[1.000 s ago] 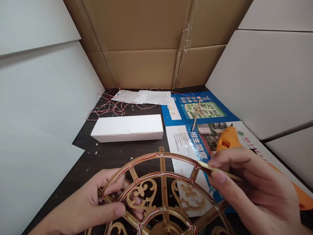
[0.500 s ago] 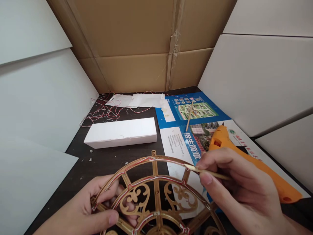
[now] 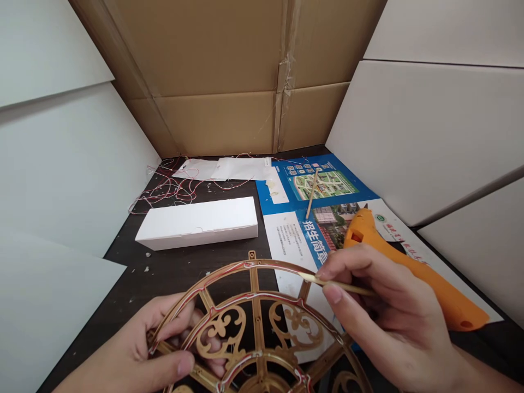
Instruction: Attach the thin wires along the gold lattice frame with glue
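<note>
A round gold-coloured openwork frame (image 3: 258, 314) with scroll ornaments fills the bottom middle, its lower part cut off by the picture edge. Red and white wires run along the channels of its rings. My left hand (image 3: 143, 344) is closed on the left side of the frame, thumb in front and fingers behind. Between thumb and fingertips my right hand (image 3: 380, 311) pinches a thin wooden stick (image 3: 347, 286). The stick's pale pointed tip lies at the outer ring, near the upper right spoke, over the wire.
An orange glue gun (image 3: 413, 273) lies on a printed blue and white brochure (image 3: 282, 237) at the right. A second wooden stick (image 3: 312, 194) rests there. Behind the frame are a white box (image 3: 196, 221), white packets (image 3: 241, 168) and tangled wires (image 3: 164, 188). Cardboard (image 3: 204, 49) and white panels stand around.
The whole view has shifted slightly, so everything appears a little further left. Both hands keep their hold, and the stick's tip stays at about the same place on the outer ring.
</note>
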The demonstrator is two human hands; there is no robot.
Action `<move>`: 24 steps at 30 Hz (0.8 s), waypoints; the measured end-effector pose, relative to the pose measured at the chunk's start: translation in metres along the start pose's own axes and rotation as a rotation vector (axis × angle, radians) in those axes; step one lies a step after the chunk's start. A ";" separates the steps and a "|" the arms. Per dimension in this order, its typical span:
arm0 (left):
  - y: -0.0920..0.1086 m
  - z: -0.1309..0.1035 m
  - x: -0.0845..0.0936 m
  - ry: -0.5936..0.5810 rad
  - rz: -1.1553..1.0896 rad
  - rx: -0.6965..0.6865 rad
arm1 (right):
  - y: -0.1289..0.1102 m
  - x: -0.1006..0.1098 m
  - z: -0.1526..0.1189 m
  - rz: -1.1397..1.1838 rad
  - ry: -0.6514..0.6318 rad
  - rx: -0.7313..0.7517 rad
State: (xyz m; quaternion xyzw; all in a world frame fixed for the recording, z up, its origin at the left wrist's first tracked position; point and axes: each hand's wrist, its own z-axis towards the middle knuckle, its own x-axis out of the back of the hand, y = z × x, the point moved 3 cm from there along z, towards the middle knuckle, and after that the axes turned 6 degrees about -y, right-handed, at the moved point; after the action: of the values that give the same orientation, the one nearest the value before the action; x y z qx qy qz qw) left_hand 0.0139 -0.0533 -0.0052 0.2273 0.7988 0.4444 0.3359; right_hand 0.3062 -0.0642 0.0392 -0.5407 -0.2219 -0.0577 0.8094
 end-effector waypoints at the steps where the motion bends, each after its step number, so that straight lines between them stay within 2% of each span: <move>1: 0.000 0.000 0.000 0.004 0.003 0.008 | 0.000 0.000 0.000 0.000 -0.004 -0.003; 3: 0.001 -0.002 0.000 0.016 0.011 0.012 | 0.001 -0.001 0.000 0.004 -0.012 -0.011; 8: 0.000 -0.004 0.003 0.157 0.033 0.024 | 0.001 -0.001 0.001 0.007 -0.005 -0.003; 13: -0.005 -0.002 0.007 0.010 0.056 -0.061 | -0.001 -0.001 0.002 0.028 -0.005 -0.016; 18: -0.012 -0.005 0.014 0.010 0.040 -0.052 | 0.000 -0.002 0.004 0.057 0.032 -0.040; 24: -0.009 -0.004 0.015 0.032 0.047 -0.083 | 0.003 -0.002 0.006 0.164 0.068 -0.097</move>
State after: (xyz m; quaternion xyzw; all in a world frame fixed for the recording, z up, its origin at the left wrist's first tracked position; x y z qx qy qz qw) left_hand 0.0002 -0.0502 -0.0164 0.2249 0.7794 0.4883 0.3218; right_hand 0.3036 -0.0574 0.0380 -0.5934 -0.1463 -0.0205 0.7913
